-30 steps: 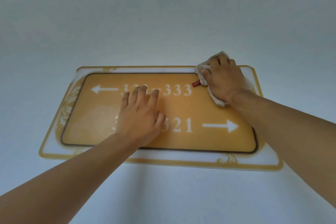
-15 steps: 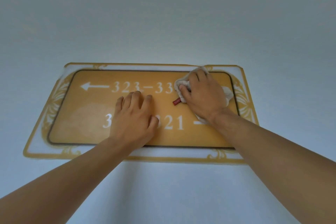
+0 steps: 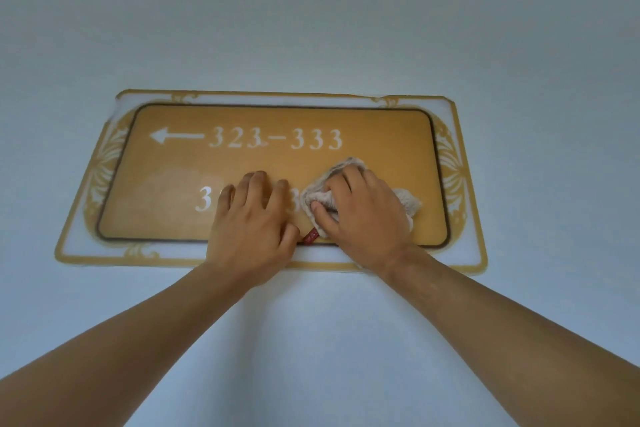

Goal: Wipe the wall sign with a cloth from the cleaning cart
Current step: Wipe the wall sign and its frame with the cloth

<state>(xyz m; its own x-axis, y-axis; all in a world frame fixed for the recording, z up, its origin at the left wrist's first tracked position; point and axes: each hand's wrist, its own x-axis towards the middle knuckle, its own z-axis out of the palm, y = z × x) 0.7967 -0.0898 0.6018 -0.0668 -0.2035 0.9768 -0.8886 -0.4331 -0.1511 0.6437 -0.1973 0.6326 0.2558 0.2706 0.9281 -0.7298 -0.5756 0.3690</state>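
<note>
Down and leftward goes the right hand point(image 3: 363, 215) with the cloth point(image 3: 408, 203): a second ago it rubbed the sign's upper right corner, half a second ago the end of the top row, and now it presses on the lower row, just beside the left hand point(image 3: 252, 222). Its fingers curl over the bunched cloth and pin it to the face. The left hand has hardly shifted; it lies flat, fingers nearly straight, bracing low on the panel over the middle digits of the bottom number.

By my reckoning the upper right has had its pass and the wipe is about half done; the left half and the border look untouched by this sweep.

The wall point(image 3: 311, 17) is pale and plain, filling the view. The sign point(image 3: 180, 163) is fixed to it, a wide orange panel inside a white and gold ornamental border, reading 323–333 with a left arrow point(image 3: 175, 136) above; the lower number shows only a leading 3, the rest being under the hands. A faint lighter patch shows at lower left of the panel. The cloth is off-white and crumpled, with a small red tag point(image 3: 311, 236) poking out near the bottom edge, between the two hands.

What stands in the way is the left hand itself: the cloth is almost touching it, so it would have to lift or slide for the stroke to carry on leftward. The cart is not in view.
</note>
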